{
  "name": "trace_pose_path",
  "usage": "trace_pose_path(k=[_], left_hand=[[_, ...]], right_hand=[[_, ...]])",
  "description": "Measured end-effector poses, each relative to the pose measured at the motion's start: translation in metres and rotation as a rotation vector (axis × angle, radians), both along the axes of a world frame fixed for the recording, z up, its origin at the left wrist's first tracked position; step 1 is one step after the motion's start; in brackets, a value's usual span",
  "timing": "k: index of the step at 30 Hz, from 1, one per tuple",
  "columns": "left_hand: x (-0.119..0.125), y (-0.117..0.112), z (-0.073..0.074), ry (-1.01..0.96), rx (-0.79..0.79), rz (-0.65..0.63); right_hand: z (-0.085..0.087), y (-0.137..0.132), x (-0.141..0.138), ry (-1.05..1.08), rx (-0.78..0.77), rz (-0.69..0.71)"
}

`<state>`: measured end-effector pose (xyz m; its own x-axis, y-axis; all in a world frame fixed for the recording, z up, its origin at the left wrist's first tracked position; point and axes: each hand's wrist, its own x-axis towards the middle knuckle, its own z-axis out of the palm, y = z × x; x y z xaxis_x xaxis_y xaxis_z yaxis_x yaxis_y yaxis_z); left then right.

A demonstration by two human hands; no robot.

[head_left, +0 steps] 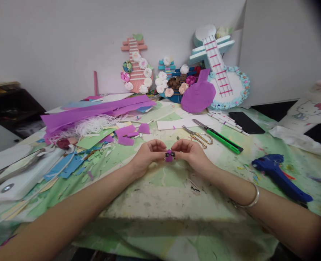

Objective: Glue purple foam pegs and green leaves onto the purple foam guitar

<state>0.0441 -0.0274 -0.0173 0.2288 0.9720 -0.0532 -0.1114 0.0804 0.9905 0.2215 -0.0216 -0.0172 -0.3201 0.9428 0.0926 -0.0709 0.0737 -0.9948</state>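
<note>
**One purple piece [169, 158] pinched between left hand [149, 152] and right hand [191, 153]**

Counting from my end of the feed, I get two hands, one small purple piece between them, one pair of scissors [193, 134], one green cutter knife [221, 139], one blue glue gun [282, 178] and one black phone-like slab [246, 122] on the tabletop [155, 195]. One flat purple paddle shape [198, 96] leans at the back (same colour as my piece, far bigger).

The piece itself is tiny and plain vivid purple, its upper part mostly covered by fingertips, so I can't make out its full outline. It sits right at the meeting point of both hands, left fingertips gripping one side, right fingertips the other. I can't tell whether its lower edge touches the tabletop.
</note>
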Motion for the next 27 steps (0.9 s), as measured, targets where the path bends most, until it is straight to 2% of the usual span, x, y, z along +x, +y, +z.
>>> trace_pose_path(k=[3, 6, 15, 27], left_hand=[[-0.0012, -0.0005, -0.0003, -0.026, -0.024, -0.025], [-0.0025, -0.0013, -0.0028, -0.001, 0.025, -0.011], [-0.0029, -0.0049, 0.0001, 0.15, 0.292, 0.003], [-0.0004, -0.0071, -0.0017, 0.174, 0.358, 0.107]], right_hand=[[0.0001, -0.0017, -0.0002, -0.017, 0.03, -0.008], [0.0001, -0.003, 0.0, -0.076, 0.118, -0.026], [-0.0044, -0.0021, 0.005, -0.128, 0.174, 0.019], [-0.0038, -0.0017, 0.0041, -0.081, 0.238, -0.011]])
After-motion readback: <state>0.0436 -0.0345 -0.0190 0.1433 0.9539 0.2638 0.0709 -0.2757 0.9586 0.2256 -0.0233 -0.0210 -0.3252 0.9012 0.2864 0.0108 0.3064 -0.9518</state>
